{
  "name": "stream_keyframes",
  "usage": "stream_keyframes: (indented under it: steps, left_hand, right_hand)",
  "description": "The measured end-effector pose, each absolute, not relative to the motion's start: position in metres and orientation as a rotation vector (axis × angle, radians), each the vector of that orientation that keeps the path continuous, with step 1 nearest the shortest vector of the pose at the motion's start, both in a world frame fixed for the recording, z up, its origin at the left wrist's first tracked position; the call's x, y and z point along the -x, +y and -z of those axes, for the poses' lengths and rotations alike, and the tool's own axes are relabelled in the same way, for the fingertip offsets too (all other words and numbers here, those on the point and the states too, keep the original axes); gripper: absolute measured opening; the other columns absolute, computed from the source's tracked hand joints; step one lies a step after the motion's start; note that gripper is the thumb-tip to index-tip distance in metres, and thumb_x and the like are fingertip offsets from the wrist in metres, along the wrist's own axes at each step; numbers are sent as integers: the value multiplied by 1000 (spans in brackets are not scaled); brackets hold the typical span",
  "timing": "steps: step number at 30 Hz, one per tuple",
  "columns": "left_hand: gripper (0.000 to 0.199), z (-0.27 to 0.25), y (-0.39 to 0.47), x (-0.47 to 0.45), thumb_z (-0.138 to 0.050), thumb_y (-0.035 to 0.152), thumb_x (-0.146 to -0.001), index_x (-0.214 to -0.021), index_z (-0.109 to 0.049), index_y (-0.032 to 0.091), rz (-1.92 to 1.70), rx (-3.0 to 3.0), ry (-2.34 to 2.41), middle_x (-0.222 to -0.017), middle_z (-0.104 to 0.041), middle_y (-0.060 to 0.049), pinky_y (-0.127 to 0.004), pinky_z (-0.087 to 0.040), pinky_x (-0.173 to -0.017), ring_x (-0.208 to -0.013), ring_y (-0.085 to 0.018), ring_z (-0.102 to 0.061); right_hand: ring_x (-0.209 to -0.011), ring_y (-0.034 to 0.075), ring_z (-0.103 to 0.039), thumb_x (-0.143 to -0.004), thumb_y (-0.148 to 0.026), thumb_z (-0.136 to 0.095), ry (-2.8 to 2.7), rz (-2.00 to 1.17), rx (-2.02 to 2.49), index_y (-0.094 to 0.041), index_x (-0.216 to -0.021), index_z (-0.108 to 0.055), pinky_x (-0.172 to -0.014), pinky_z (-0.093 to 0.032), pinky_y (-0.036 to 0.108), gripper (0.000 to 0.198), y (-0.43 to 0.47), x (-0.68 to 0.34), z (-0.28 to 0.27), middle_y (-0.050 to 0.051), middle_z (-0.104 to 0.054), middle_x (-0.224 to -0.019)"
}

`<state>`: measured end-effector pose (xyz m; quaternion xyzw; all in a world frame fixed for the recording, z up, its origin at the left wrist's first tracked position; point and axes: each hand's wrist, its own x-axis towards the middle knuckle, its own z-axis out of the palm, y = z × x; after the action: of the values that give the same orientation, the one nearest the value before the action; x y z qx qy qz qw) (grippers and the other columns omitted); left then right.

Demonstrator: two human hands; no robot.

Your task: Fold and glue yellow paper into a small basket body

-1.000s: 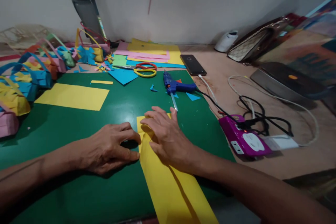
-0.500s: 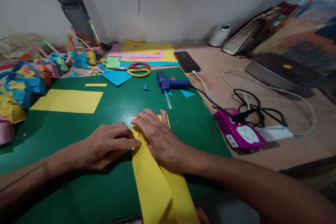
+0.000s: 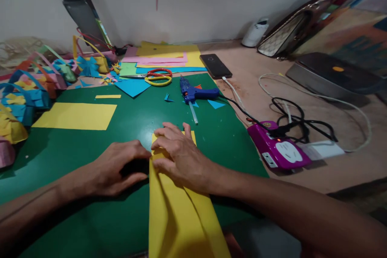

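Baskets (image 3: 40, 97) look finished left of an unfolded yellow rectangle (image 3: 75, 116). The left hand (image 3: 111, 165), thumb and fingers parted, perhaps touches the long sheet (image 3: 178, 209), overlapped but seemingly not creased; its far end lies on the green board (image 3: 236, 137) under the right hand (image 3: 183, 155), fingers spread.

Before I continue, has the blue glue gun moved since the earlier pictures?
No; the blue glue gun keeps its place beside the scissors, despite camera shift.

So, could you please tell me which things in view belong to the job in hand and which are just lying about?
Probably the job's: yellow paper under the right hand, scissors, glue gun, coloured sheets.
Probably just lying about: phone, bag.
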<state>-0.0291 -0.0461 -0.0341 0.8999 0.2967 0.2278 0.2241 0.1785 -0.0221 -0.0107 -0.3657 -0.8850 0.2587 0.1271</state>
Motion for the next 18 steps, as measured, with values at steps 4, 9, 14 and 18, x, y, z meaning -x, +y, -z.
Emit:
stream_keyframes:
  steps: [4,9,14,18]
  left_hand:
    - [44,40,-46,33,-51,25,-87,-128,-35,19,-703,-2543,804,-92,-66,-8,-29,-48,-72,-83,-17,-61]
    - [21,37,-42,29,-40,14,-89,-105,-52,21,-692,-2720,598,-93,-68,-9,-28,-49,-65,-74,-16,-62]
    - [14,37,-44,28,-42,14,-88,-98,-51,19,-765,-2677,692,-86,-69,-8,-26,-49,-60,-69,-15,-62]
    - [15,39,-45,30,-43,19,-89,-102,-50,19,-740,-2636,721,-75,-66,-6,-25,-46,-55,-63,-14,-60]
  right_hand:
    - [-118,25,-36,-76,-23,-61,-2595,-737,1054,-19,-85,-60,-96,-12,59,10,-23,-177,14,5,-55,-106]
    - [-113,23,-41,-80,-18,-56,-2595,-808,1039,-18,-82,-58,-96,-12,60,4,-22,-178,12,4,-56,-106]
    - [-112,21,-42,-77,-8,-53,-2542,-912,1069,-20,-84,-56,-96,-14,58,14,-20,-179,10,3,-56,-107]
    - [-110,22,-41,-74,-9,-57,-2573,-881,1065,-19,-83,-54,-95,-15,59,14,-21,-179,10,3,-54,-105]
